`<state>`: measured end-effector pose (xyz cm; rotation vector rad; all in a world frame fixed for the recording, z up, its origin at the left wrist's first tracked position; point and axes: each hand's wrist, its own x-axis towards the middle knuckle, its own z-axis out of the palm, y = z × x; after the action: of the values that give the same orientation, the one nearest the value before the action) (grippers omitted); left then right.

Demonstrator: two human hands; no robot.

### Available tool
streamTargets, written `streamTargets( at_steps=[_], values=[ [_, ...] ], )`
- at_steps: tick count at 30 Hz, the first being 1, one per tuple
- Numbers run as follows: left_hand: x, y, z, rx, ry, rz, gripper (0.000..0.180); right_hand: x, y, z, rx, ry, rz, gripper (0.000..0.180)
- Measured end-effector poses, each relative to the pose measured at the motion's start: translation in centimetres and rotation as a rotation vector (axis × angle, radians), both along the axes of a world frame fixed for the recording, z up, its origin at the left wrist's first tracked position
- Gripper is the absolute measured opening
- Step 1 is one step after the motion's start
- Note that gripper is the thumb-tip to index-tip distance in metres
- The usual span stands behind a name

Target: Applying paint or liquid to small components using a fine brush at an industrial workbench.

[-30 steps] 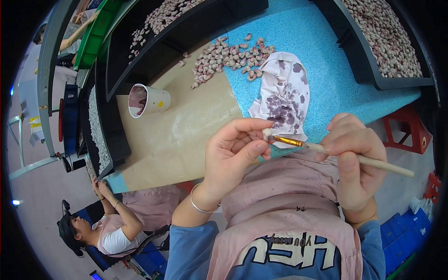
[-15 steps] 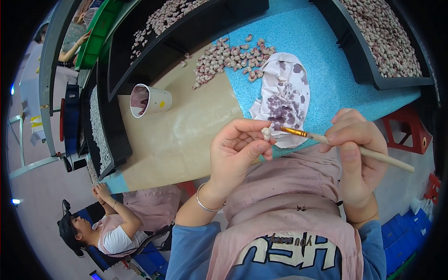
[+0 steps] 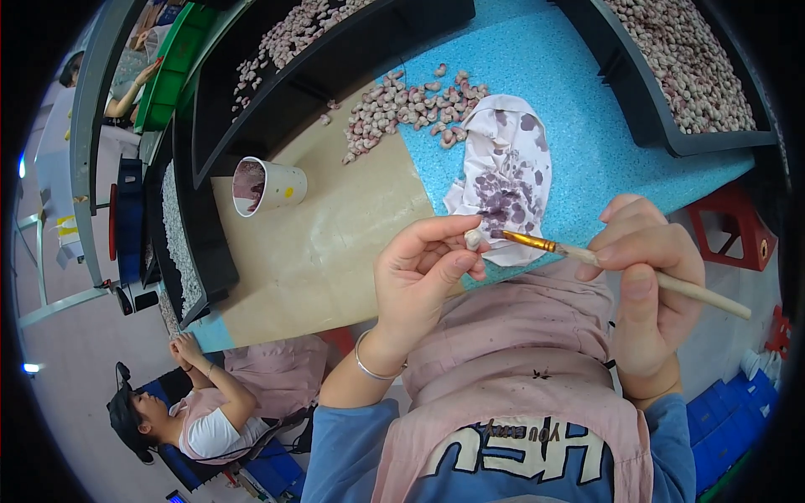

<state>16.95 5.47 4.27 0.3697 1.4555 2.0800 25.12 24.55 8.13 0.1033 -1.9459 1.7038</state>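
Between thumb and forefinger, my left hand (image 3: 429, 267) pinches a small whitish figurine piece (image 3: 473, 240), its exact kind too small to make out. My right hand (image 3: 650, 281) grips a paintbrush (image 3: 570, 250) with a pale wooden handle and a gold ferrule. The brush tip points left, close to the piece; whether they touch I cannot tell. Beyond both hands lies a white cloth (image 3: 508, 138) blotched with purple stains. A loose heap of small pink-and-white curled pieces (image 3: 402, 113) is spread on the table past the cloth.
A white paper cup (image 3: 281, 186), purple inside, lies tipped on the brown-covered table (image 3: 335, 243). Black trays of small pieces stand at far left, left and right (image 3: 671, 147). A red stool (image 3: 738, 226) is at the right. A co-worker (image 3: 210, 411) sits at lower left.
The small piece has turned a little in my left fingers. My right hand and the brush have shifted slightly down and right. The view has moved slightly.
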Motion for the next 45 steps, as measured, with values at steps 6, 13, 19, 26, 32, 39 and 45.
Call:
streamTargets(
  at_steps=[6, 13, 19, 26, 32, 39, 45],
  values=[
    [-0.2, -0.1, -0.2, 0.053, 0.054, -0.01, 0.027, 0.2, 0.1, -0.4, -0.111, -0.016, -0.076, 0.014],
    [-0.1, -0.1, -0.3, 0.019, 0.049, -0.003, 0.028, -0.1, -0.1, -0.5, -0.015, -0.034, 0.034, 0.012],
    [-0.1, 0.0, -0.3, 0.038, 0.04, -0.038, 0.028, -0.3, 0.4, -1.1, 0.038, -0.046, -0.007, 0.012],
    [-0.9, 0.3, 0.0, -0.077, 0.009, 0.009, 0.027, -0.2, 0.5, -1.2, -0.082, -0.014, -0.037, 0.014],
    [-13.3, 2.0, 3.7, 0.118, 0.308, 0.289, 0.028, 0.1, 0.5, -1.2, -0.16, -0.049, -0.08, 0.015],
    [-11.9, 1.4, 1.9, -0.304, 0.352, 0.147, 0.016, 0.0, 0.8, -1.9, -0.192, -0.075, -0.092, 0.016],
    [-9.2, 2.9, -0.7, -0.707, 0.817, -0.043, 0.014, -0.3, 0.6, -2.0, -0.152, -0.155, -0.1, 0.02]
  ],
)
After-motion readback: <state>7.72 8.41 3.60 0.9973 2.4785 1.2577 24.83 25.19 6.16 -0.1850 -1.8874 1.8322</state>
